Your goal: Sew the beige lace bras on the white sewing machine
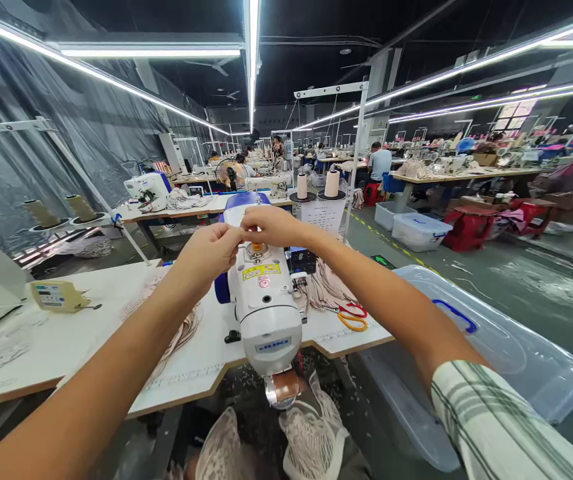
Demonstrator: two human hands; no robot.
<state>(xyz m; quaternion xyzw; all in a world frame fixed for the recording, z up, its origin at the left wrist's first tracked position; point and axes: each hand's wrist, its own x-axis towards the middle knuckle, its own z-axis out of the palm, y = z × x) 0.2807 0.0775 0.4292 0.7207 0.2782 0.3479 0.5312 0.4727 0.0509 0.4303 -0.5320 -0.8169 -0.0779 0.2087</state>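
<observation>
White sewing machine (269,313): left hand (209,252) and right hand (277,227) pinch above it, pinched item indistinct. Transparent bin (511,347) stands rightward.

On my right I see a large blue-handled clear plastic bin (506,347), with red stools (471,225) beyond it. Ahead, a person in a light blue shirt (380,163) sits near a caged fan's (232,175) right. A grey curtain (91,127) hangs on my left.

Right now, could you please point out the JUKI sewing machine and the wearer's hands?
JUKI sewing machine (277,291), head view: white casing.
Left hand (208,249), head view: its back.
Right hand (276,227), head view: its back.
</observation>
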